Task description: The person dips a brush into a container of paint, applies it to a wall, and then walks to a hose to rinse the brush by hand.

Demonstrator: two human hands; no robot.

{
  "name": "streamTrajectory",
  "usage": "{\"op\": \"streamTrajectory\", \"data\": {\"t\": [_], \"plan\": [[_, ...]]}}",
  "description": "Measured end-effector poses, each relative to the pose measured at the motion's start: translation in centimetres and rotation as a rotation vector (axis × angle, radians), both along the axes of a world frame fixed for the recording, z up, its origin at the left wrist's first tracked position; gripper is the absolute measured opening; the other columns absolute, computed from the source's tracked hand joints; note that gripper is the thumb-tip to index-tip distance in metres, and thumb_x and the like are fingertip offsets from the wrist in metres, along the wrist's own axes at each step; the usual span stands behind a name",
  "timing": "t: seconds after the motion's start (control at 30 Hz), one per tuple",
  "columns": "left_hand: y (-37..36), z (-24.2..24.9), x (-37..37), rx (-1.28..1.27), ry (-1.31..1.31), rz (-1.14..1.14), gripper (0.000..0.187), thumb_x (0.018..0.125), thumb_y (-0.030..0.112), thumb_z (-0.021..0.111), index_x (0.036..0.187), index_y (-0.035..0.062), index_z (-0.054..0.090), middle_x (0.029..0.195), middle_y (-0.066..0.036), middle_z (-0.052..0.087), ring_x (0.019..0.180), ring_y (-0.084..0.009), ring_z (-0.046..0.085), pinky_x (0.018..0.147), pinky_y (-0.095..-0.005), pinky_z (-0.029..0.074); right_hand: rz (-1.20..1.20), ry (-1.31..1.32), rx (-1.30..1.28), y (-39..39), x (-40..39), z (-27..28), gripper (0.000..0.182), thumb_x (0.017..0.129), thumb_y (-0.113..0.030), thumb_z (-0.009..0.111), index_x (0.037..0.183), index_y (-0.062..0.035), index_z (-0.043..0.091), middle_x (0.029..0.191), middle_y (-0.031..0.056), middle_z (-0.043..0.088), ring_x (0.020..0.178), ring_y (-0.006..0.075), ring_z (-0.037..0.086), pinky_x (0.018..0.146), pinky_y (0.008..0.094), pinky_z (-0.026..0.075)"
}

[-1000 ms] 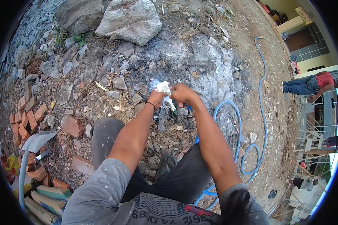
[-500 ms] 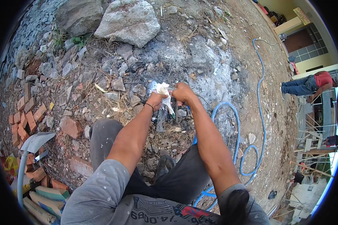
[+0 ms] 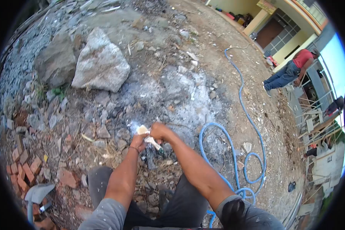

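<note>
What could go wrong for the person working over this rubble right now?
Both hands, left hand and right hand, are shut on a white crumpled piece, so neither could break a fall. Loose stones and bricks underfoot may roll. The blue hose loops beside the legs, a likely trip.

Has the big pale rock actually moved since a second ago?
No. The big pale rock sits lower and further left in the picture, but so does the darker rock beside it. They keep the same spacing, so the head camera tilted.
</note>
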State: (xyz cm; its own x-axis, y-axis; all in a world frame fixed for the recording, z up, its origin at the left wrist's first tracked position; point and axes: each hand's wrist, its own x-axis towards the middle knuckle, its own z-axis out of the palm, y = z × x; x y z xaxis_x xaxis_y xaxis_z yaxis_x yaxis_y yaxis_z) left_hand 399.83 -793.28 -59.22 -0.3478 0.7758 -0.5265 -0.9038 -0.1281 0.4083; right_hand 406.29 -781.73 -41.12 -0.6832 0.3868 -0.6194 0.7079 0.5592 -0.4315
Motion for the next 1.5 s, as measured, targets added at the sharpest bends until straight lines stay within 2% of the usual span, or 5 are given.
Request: {"op": "streamTrajectory", "data": {"t": [0.27, 0.37, 0.6, 0.97, 1.5], "plan": [[2.0, -3.0, -1.4, 0.055, -0.217, 0.057, 0.027, 0.092, 0.006, 0.054, 0.119, 0.0052, 0.058, 0.119, -0.016, 0.064, 0.109, -0.0365, 0.064, 0.095, -0.0561, 0.052, 0.049, 0.082, 0.007, -1.9, 0.8, 5.1, 0.030, 0.078, -0.013, 0.051, 0.063, 0.0085, 0.066, 0.060, 0.0220, 0.066, 0.050, 0.0311, 0.066, 0.048, 0.0455, 0.052], [2.6, -2.8, -1.9, 0.151, -0.134, -0.032, 0.038, 0.087, -0.002, 0.049, 0.124, 0.0041, 0.057, 0.121, -0.016, 0.062, 0.113, -0.0373, 0.062, 0.099, -0.0562, 0.049, 0.071, -0.018, 0.045, -1.2, 0.0, 2.4, 0.040, 0.090, -0.029, 0.057, 0.109, 0.0046, 0.066, 0.063, 0.0198, 0.066, 0.049, 0.0304, 0.064, 0.045, 0.0453, 0.051], [5.0, -8.1, -3.0, 0.224, 0.026, 0.032, 0.030, 0.092, 0.010, 0.057, 0.119, -0.0043, 0.053, 0.116, -0.021, 0.062, 0.104, -0.0387, 0.065, 0.089, -0.0597, 0.053, 0.011, -0.005, 0.048, -0.8, 0.1, 1.0, 0.064, 0.089, -0.053, 0.060, 0.073, 0.0075, 0.070, 0.066, 0.0201, 0.068, 0.059, 0.0338, 0.067, 0.057, 0.0471, 0.053], [4.2, -6.0, -3.5, -0.193, -0.134, 0.124, 0.081, 0.088, 0.078, 0.043, 0.123, 0.0063, 0.055, 0.105, -0.010, 0.062, 0.084, -0.0297, 0.063, 0.069, -0.0524, 0.055, 0.068, 0.052, 0.066, -0.8, 0.4, 2.5, 0.034, 0.082, -0.017, 0.054, 0.070, 0.0107, 0.068, 0.063, 0.0221, 0.067, 0.055, 0.0324, 0.067, 0.053, 0.0461, 0.054], [1.0, -2.3, -3.1, -0.041, -0.284, 0.103, 0.102, 0.076, 0.091, 0.033, 0.123, 0.0024, 0.053, 0.099, -0.015, 0.064, 0.075, -0.0275, 0.064, 0.065, -0.0426, 0.054, 0.045, -0.068, 0.017, -1.5, -0.5, 2.2, 0.028, 0.085, -0.028, 0.064, 0.078, -0.0034, 0.075, 0.059, 0.0176, 0.066, 0.050, 0.0273, 0.065, 0.049, 0.0431, 0.051]]}}
